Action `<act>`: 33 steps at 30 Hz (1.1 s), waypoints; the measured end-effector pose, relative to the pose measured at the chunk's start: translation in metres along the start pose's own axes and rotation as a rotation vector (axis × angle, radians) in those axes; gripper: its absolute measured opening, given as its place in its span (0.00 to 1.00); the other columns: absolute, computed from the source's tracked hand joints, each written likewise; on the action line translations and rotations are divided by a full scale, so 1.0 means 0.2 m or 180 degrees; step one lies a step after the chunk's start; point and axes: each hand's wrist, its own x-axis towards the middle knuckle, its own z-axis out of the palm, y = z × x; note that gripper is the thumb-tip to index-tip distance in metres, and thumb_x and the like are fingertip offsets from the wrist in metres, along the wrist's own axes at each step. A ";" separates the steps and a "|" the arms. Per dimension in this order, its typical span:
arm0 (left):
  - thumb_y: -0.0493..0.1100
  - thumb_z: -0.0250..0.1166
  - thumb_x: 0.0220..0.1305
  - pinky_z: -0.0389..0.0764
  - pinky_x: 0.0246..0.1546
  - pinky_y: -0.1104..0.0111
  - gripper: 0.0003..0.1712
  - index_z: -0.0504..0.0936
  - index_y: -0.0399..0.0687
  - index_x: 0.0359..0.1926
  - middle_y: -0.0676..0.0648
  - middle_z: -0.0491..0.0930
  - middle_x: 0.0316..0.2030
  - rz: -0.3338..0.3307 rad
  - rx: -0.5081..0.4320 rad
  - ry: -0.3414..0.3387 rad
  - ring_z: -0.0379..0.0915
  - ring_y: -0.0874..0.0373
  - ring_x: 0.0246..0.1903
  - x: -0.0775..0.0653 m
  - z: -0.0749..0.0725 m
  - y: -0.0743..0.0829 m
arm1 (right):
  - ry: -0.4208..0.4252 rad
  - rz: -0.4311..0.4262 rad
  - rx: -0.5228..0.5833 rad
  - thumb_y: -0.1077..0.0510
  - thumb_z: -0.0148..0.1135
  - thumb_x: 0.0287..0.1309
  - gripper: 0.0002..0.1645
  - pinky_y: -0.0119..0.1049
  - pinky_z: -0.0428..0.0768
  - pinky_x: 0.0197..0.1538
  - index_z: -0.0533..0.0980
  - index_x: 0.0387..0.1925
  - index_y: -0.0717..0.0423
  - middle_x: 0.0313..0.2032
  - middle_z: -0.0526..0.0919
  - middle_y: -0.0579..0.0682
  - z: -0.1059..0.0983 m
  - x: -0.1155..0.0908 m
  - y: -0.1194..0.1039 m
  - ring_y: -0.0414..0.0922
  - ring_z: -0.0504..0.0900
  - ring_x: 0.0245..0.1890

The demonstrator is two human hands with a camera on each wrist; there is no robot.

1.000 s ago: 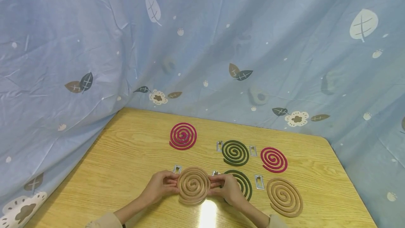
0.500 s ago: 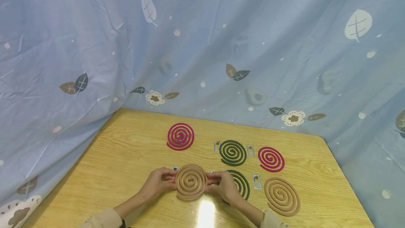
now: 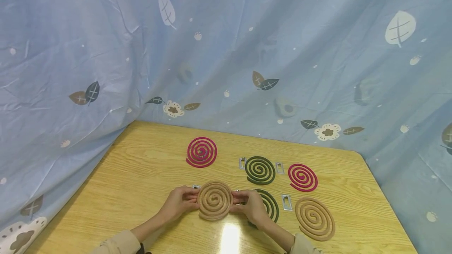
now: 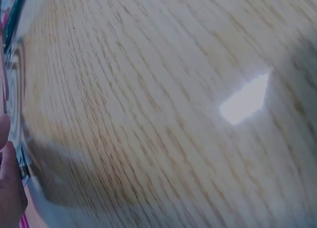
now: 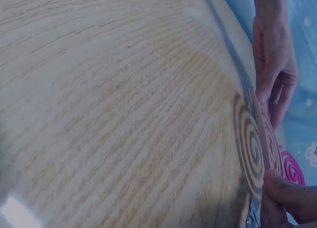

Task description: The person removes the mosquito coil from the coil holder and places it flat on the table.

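Head view: left hand [image 3: 178, 204] and right hand [image 3: 251, 205] each grip clamped on the tan coil [image 3: 214, 200] above the table [image 3: 141, 175]

Tan, crimson, dark-green spiral coils [image 3: 215, 200]; blue leaf-print cloth [image 3: 226, 50].

Left hand [image 3: 178, 202] and right hand [image 3: 251, 204] low, facing inward — fingers curled in pinching grip.

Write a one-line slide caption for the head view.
Left hand and right hand hold a tan spiral coil over the wooden table, among red, green and tan coils.
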 end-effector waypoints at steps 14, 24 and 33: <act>0.29 0.71 0.49 0.84 0.43 0.70 0.26 0.75 0.20 0.50 0.37 0.77 0.40 -0.0148 0.0085 0.0012 0.80 0.43 0.41 0.01 -0.01 -0.01 | 0.0014 0.0020 0.0018 0.71 0.73 0.38 0.25 0.29 0.85 0.37 0.78 0.44 0.73 0.36 0.84 0.61 0.03 0.00 0.00 0.50 0.85 0.32; 0.30 0.71 0.49 0.84 0.44 0.68 0.26 0.76 0.22 0.51 0.39 0.77 0.39 -0.0068 0.0180 -0.0102 0.79 0.45 0.40 0.01 -0.04 -0.01 | -0.0063 0.0118 0.0127 0.71 0.74 0.37 0.30 0.29 0.86 0.36 0.75 0.47 0.76 0.33 0.84 0.60 0.04 0.00 0.01 0.51 0.85 0.31; 0.31 0.73 0.47 0.83 0.45 0.71 0.28 0.77 0.26 0.51 0.40 0.77 0.39 -0.0045 0.0300 -0.0250 0.78 0.48 0.40 0.04 -0.06 -0.02 | -0.0109 0.0125 0.0090 0.71 0.75 0.36 0.33 0.28 0.85 0.35 0.75 0.49 0.75 0.32 0.83 0.59 0.03 0.01 0.02 0.48 0.85 0.30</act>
